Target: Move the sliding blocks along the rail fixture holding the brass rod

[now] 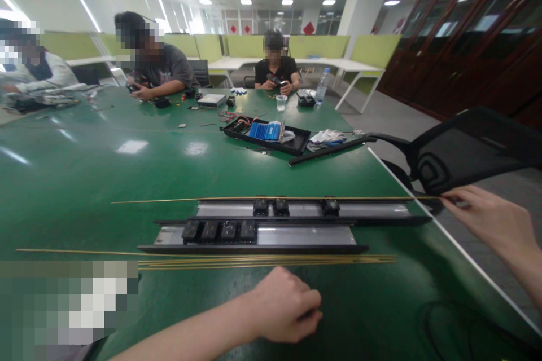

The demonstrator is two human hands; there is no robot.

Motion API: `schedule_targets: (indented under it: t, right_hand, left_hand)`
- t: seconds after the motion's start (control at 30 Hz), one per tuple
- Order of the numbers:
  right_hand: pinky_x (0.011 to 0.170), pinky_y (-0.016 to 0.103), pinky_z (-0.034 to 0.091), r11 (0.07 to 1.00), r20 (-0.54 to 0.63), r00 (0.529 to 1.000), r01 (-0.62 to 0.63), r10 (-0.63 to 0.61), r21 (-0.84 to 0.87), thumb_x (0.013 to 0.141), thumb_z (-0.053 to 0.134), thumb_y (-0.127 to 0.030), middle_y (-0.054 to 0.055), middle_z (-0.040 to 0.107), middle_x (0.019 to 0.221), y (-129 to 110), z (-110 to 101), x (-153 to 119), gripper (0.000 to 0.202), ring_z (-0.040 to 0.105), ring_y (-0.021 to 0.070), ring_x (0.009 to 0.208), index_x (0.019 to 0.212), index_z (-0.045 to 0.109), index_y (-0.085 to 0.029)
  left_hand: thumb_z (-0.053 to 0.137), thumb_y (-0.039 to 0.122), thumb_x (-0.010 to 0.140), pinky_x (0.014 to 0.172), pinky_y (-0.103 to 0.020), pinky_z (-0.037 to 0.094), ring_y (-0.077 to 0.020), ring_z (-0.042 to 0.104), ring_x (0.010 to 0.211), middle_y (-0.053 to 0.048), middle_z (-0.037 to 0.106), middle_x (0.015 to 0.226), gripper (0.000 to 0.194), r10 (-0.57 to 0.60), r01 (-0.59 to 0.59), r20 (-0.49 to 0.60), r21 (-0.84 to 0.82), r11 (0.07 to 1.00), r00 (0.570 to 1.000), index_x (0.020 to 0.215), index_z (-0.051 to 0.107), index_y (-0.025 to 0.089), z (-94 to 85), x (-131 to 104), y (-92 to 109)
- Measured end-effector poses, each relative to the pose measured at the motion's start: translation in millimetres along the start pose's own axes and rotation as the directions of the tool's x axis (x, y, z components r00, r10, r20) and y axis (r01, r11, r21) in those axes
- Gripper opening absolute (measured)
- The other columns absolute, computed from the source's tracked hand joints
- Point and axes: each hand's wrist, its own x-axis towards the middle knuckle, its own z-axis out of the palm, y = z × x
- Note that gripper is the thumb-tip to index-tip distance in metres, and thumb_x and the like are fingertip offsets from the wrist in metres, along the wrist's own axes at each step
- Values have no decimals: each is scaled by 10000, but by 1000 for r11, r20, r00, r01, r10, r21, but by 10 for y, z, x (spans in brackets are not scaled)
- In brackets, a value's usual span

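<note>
My right hand [493,217] is off the table's right edge, its fingertips pinched on the end of a long, thin brass-coloured rod [359,198]. That rod stretches leftward across the far side of two metal channels with black edges. Three black blocks [281,206] sit apart in the far channel [372,210]. Several similar blocks [228,230] stand side by side in the near channel [305,236]. In front of it lies a bundle of brass-coloured rods [254,263]. My left hand [290,306] is curled into a loose fist just nearer than the bundle; nothing shows in it.
Beyond the channels, a black tray [296,144] holds a blue finned part [266,131] and wires. Gloves [327,139] and a black bar [326,151] lie beside it. Three people sit around the green table [148,175]. A mesh chair [474,144] stands at the right.
</note>
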Motion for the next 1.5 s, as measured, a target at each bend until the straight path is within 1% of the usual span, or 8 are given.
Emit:
schedule_targets:
  t: [0.13, 0.33, 0.6, 0.77, 0.9, 1.03, 1.3, 1.5]
  right_hand:
    - [499, 323, 396, 999, -4, 999, -39, 39, -18, 888, 402, -612, 24, 742, 1051, 47, 18, -17, 464, 650, 221, 764, 890, 709, -264]
    - [498, 320, 368, 996, -46, 997, -69, 66, -64, 919, 360, -616, 41, 746, 1058, 10, -27, -36, 493, 654, 232, 797, 910, 706, -265]
    - [496, 328, 356, 991, -34, 995, -99, 96, -90, 927, 355, -589, 55, 736, 1035, 59, -4, -31, 488, 633, 231, 792, 918, 711, -255]
    - [568, 350, 402, 996, -64, 997, -51, 46, -78, 929, 335, -568, 95, 719, 980, 122, 18, -26, 478, 646, 277, 922, 861, 692, -257]
    - [576, 358, 404, 992, -49, 996, -85, 81, -88, 925, 347, -565, 101, 721, 991, 151, 21, -35, 464, 646, 293, 956, 859, 698, -268]
    - [561, 372, 409, 987, -53, 993, -107, 101, -116, 925, 351, -561, 128, 724, 1022, 176, 34, -55, 481, 645, 299, 986, 855, 700, -237]
    - [534, 395, 399, 981, -48, 990, -139, 134, -137, 906, 342, -583, 127, 729, 998, 368, 87, -106, 490, 626, 316, 981, 842, 695, -248]
    - [579, 411, 427, 979, -45, 991, -128, 122, -161, 891, 346, -549, 153, 733, 1002, 475, 109, -68, 452, 621, 328, 987, 816, 679, -253]
  left_hand:
    - [621, 313, 920, 479, -297, 302, -135, 622, 575, 22, 659, 666, 216, 2, -2, 0, -5, 1000, 1000, 758, 525, 206, -1, 1, -9]
    - [611, 310, 921, 484, -302, 284, -133, 612, 574, 24, 662, 674, 211, -2, 2, 5, -5, 1000, 1000, 761, 521, 207, 14, -6, -11]
    - [611, 318, 924, 484, -296, 286, -136, 614, 579, 27, 659, 672, 212, -6, 6, 11, 3, 1000, 1000, 767, 522, 208, 19, 1, -10]
    - [622, 320, 923, 483, -294, 325, -140, 636, 590, 23, 661, 673, 208, -2, 2, 11, 7, 1000, 1000, 771, 533, 208, 11, -2, -9]
    - [615, 316, 925, 481, -293, 340, -141, 634, 581, 19, 658, 666, 212, 8, -8, 8, 9, 1000, 1000, 763, 535, 206, -2, -2, -5]
    - [613, 321, 934, 479, -288, 352, -142, 643, 584, 15, 664, 673, 216, 5, -5, 18, 13, 1000, 1000, 768, 540, 204, -12, 0, -1]
    - [625, 317, 920, 470, -297, 327, -137, 636, 577, 19, 660, 666, 209, 3, -3, 0, 13, 1000, 1000, 765, 539, 206, 7, -1, -2]
    - [607, 304, 928, 481, -283, 320, -136, 622, 568, 16, 656, 658, 205, -4, 4, 21, 2, 1000, 1000, 763, 534, 205, -5, 3, -2]
